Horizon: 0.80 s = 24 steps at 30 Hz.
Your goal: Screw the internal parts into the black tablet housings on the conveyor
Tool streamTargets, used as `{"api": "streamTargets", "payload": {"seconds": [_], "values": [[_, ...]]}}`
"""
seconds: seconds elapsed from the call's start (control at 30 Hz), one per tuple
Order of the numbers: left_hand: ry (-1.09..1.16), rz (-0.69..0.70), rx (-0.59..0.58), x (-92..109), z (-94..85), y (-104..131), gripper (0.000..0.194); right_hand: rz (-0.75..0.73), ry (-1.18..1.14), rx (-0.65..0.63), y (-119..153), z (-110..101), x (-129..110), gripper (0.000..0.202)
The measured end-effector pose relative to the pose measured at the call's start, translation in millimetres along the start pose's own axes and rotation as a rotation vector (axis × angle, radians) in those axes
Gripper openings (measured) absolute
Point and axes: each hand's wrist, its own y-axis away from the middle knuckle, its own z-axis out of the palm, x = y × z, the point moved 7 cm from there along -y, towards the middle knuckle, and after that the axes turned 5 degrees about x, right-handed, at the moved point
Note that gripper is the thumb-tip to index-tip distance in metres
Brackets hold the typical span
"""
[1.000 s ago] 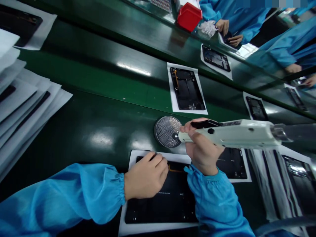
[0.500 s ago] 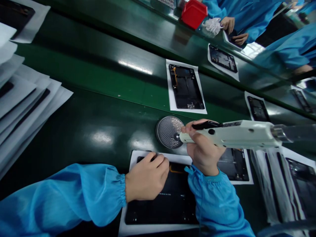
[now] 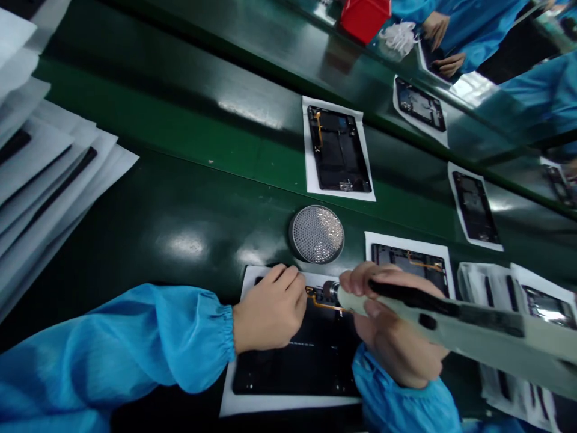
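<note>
A black device panel (image 3: 293,367) lies on a white sheet (image 3: 232,400) at the lower middle, with an orange flex strip near its top edge. My left hand (image 3: 273,310) rests on the panel's upper left part, fingers curled together; what they hold, if anything, is hidden. Wrapped around a pale electric screwdriver (image 3: 473,328), my right hand (image 3: 392,325) holds its tip at the panel's upper edge, close to my left fingertips. Just above the panel stands a round dish with a perforated top (image 3: 317,234), small shiny screws showing on its right side.
Paper-interleaved panels are stacked at left (image 3: 58,174) and right (image 3: 489,282). Another panel (image 3: 340,150) lies on the green bench (image 3: 180,180) beyond the dish, one more (image 3: 433,264) behind my right hand. Across the bench are a red bin (image 3: 365,18) and a person's hands (image 3: 444,45).
My right hand has moved the screwdriver from the dish down to the panel's upper edge, beside my left fingers. My left hand keeps its place on the panel. The view has shifted slightly.
</note>
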Motion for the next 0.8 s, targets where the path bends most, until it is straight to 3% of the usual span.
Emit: {"api": "streamTargets", "payload": {"seconds": [0.17,0.6,0.8], "values": [[0.005,-0.002,0.001,0.0,-1.7,-1.7,0.03,0.022,0.022,-0.075,13.0,3.0,12.6,0.031],[0.011,0.016,-0.033,1.7,1.1,-1.8,0.027,0.033,0.068,-0.065,11.7,2.9,18.7,0.031],[0.075,-0.042,-0.057,-2.2,2.6,-1.4,0.024,0.014,0.034,-0.061,10.8,8.4,19.2,0.025]]}}
